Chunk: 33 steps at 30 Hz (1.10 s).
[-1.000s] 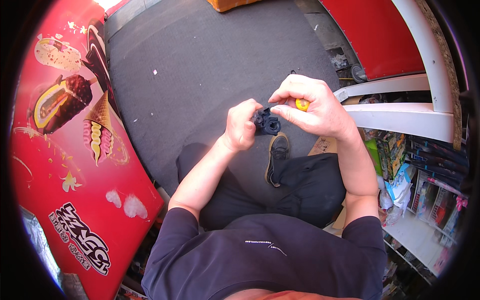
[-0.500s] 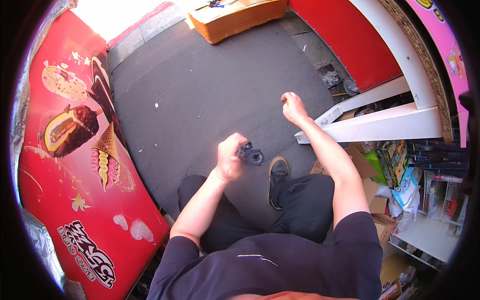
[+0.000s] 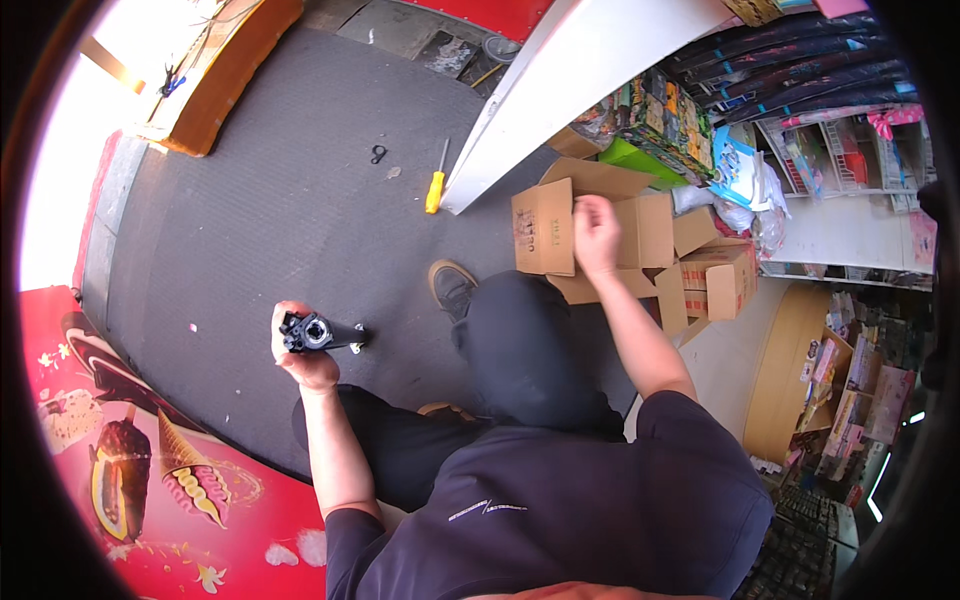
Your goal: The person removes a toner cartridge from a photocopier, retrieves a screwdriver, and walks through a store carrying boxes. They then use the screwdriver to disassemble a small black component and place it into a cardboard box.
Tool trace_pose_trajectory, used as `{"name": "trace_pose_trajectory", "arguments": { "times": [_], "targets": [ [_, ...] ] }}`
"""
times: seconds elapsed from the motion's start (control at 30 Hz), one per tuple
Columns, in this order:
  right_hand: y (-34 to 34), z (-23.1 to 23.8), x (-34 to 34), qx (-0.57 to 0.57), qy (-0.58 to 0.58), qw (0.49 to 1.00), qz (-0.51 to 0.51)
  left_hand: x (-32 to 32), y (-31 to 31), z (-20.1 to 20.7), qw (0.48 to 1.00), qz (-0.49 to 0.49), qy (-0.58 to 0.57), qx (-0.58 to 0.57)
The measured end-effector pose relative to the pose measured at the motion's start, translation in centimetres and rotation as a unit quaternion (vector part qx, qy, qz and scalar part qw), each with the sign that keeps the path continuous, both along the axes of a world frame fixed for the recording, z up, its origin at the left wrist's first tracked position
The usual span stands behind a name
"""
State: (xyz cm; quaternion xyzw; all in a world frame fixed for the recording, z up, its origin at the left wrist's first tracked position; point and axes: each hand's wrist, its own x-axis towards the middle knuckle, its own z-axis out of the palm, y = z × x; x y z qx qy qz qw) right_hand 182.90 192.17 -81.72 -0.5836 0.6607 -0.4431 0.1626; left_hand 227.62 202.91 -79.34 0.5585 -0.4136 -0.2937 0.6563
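In my left hand (image 3: pixel 306 372), out over the dark mat, is a black mechanical part (image 3: pixel 318 333) with a round, light-ringed opening facing up and a dark cylindrical section reaching right. My fingers wrap round its left side. My right hand (image 3: pixel 597 240) is over an open cardboard box (image 3: pixel 543 228), its curled fingers at the inner edge of a raised flap. Whether they touch the flap or pinch something small is hidden. On the mat ahead lie a screwdriver (image 3: pixel 435 190) with a yellow handle, beside a white leg, and a small black piece (image 3: pixel 378 154).
A long white frame leg (image 3: pixel 560 85) slants across the far right. More cartons (image 3: pixel 722 280) and shelves with packaged goods (image 3: pixel 850 225) stand to my right. An orange-brown box (image 3: pixel 225 75) sits far left, and a red ice-cream-printed panel (image 3: pixel 200 530) runs along the near left.
My view has turned right, bringing the cartons, screwdriver and shelves further in. My left hand has moved left, still holding the black part; my right hand is now over the open carton.
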Motion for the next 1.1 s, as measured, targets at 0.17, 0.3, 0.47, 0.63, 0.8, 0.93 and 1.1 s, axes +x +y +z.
{"name": "trace_pose_trajectory", "arguments": {
  "times": [0.17, 0.3, 0.47, 0.63, 0.8, 0.93, 1.1],
  "targets": [
    [1.3, -4.3, -7.1, 0.399, -0.344, 0.848, -0.056, 1.2, -0.2, 0.6, 0.996, 0.016, -0.076, -0.033],
    [2.9, -8.5, -4.1, 0.455, -0.34, 0.82, 0.07, 1.7, -0.1, 1.8, 0.998, 0.004, -0.062, -0.008],
    [1.3, -12.8, 1.4, 0.428, -0.068, 0.901, -0.001, 2.0, 0.7, 2.5, 0.995, 0.005, -0.091, -0.038],
    [-0.2, -13.5, 1.6, 0.441, 0.04, 0.892, -0.092, 2.0, 0.8, 1.8, 0.987, 0.032, -0.143, -0.058],
    [-0.2, -8.5, -0.4, 0.548, 0.068, 0.82, -0.15, 2.4, 0.8, 4.7, 0.982, 0.117, -0.137, -0.053],
    [2.5, 0.8, -0.4, 0.551, -0.004, 0.827, -0.11, 4.4, 3.5, 12.5, 0.975, 0.171, -0.139, -0.021],
    [4.5, 12.2, 3.1, 0.613, -0.046, 0.785, -0.072, 6.8, 9.1, 26.6, 0.969, 0.202, -0.141, -0.006]
  ]
}}
